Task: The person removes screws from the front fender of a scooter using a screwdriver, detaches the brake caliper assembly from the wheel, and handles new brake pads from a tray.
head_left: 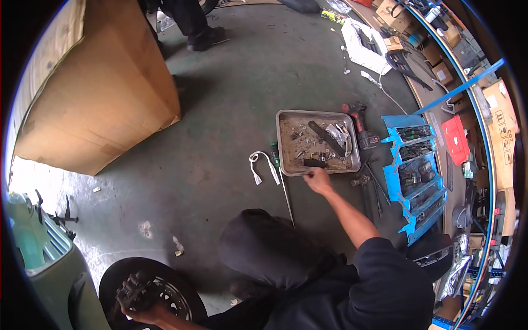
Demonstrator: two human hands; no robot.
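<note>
My left hand point(147, 314) is closed round a black, lumpy metal part point(135, 288), whose exact kind I cannot make out. It is held over a wheel with a black tyre point(113, 273) and a drilled brake disc point(175, 294). At the near rim of a metal tray point(281, 138), my right hand point(318, 180) has its fingers pinched together. Something small and dark shows at the fingertips, too small to name. Inside the tray lie several small bolts and metal bits point(308, 149), a long dark strip point(326, 138), a crumpled clear bag point(336, 133) and a black block point(314, 163).
Left of the tray are a green-handled screwdriver point(284, 190) and a white strap point(264, 156). To its right lie a red cordless power tool point(358, 122), a hammer point(361, 181) and an open blue toolbox point(395, 170). A large cardboard box point(110, 93) stands far left, near another person's shoe point(206, 38).
</note>
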